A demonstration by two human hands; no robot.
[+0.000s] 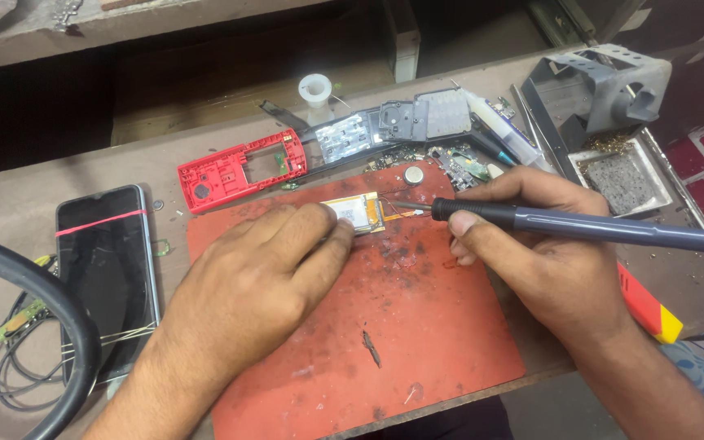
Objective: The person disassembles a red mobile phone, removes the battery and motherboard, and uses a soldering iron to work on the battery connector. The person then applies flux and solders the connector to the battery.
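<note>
Small flat battery near top edge of red mat, pinned flat under left hand fingertips. Right hand closed around soldering iron, tip beside battery. Probably light, thin, fragile: better pressed at edges, away from orange wires.

Small display module, prob off a keypad phone: silvery-white rectangle w/ a yellowish frame and an orange flex ribbon sticking out its right end. It lies flat near the top middle of the red mat, long side running left-right, its left part hidden under a fingertip. Soldering iron is a dark grey pen-style one, long slim handle lying almost horizontal, slightly lower at the far right end. Its thin metal tip points left and sits right at the orange ribbon.
</note>
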